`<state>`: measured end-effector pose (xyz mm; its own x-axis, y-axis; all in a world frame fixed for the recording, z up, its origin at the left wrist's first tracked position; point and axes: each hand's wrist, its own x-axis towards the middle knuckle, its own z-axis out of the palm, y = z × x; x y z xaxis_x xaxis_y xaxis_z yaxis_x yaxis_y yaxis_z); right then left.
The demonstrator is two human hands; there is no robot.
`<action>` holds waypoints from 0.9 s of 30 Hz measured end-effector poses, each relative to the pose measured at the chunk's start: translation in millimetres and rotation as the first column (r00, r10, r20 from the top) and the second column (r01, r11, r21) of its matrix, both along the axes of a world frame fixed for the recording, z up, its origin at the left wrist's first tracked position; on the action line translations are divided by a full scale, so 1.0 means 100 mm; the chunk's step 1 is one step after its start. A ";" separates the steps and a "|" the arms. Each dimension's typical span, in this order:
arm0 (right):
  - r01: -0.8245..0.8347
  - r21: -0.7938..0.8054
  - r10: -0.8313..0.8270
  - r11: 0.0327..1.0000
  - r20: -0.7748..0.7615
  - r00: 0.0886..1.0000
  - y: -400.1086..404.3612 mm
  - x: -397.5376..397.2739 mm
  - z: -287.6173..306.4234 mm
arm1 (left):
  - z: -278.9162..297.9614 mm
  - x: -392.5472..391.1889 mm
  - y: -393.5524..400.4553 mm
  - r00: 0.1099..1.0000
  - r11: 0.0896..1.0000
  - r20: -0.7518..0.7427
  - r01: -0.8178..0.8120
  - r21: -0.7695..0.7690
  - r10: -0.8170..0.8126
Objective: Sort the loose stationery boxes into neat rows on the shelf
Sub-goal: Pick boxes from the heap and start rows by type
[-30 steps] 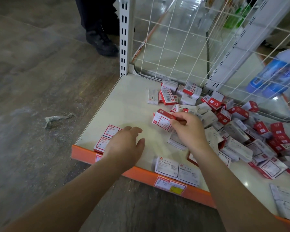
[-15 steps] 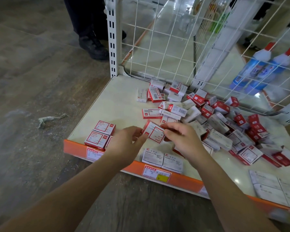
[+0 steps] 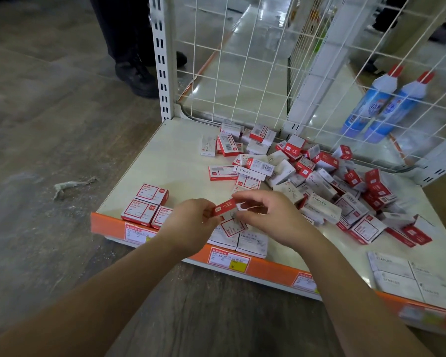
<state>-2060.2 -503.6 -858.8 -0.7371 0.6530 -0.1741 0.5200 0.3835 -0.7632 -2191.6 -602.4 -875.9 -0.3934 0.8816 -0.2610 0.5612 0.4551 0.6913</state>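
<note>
Smooth, a bit shiny cream shelf (image 3: 170, 161). Thin white wire grid (image 3: 232, 73) behind. Small paper boxes (image 3: 319, 184), red and white, smooth. Shiny plastic bottles (image 3: 381, 106). Dull, rough grey floor (image 3: 49, 112).

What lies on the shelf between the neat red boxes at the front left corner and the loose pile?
In the head view, bare shelf separates the red boxes from the pile.

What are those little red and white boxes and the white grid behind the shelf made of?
The boxes look like thin printed cardboard: sharp folded edges, matte faces. The grid seems to be white-coated metal wire, thin, rigid and slightly glossy, though the coating could be paint or plastic.
</note>
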 end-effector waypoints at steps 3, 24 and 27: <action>-0.007 0.007 0.007 1.000 0.011 1.000 -0.01 -0.02 -0.01 | 0.01 0.00 0.00 1.000 1.000 -0.007 0.021 -0.008 -0.021; 0.389 -0.416 -0.532 0.822 -0.318 0.785 -0.06 -0.11 -0.10 | 0.05 0.09 0.01 0.863 0.960 0.451 -0.276 0.044 0.227; 0.363 -0.409 -0.495 0.838 -0.286 0.821 -0.08 -0.10 -0.12 | 0.07 0.08 0.00 0.845 0.942 0.462 -0.331 0.058 0.269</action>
<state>-2069.7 -511.3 -871.2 -0.4449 0.8713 -0.2071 0.2289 -0.1130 -0.9669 -2183.9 -602.8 -869.3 -0.5153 0.7770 -0.3615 0.0339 0.4400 0.8974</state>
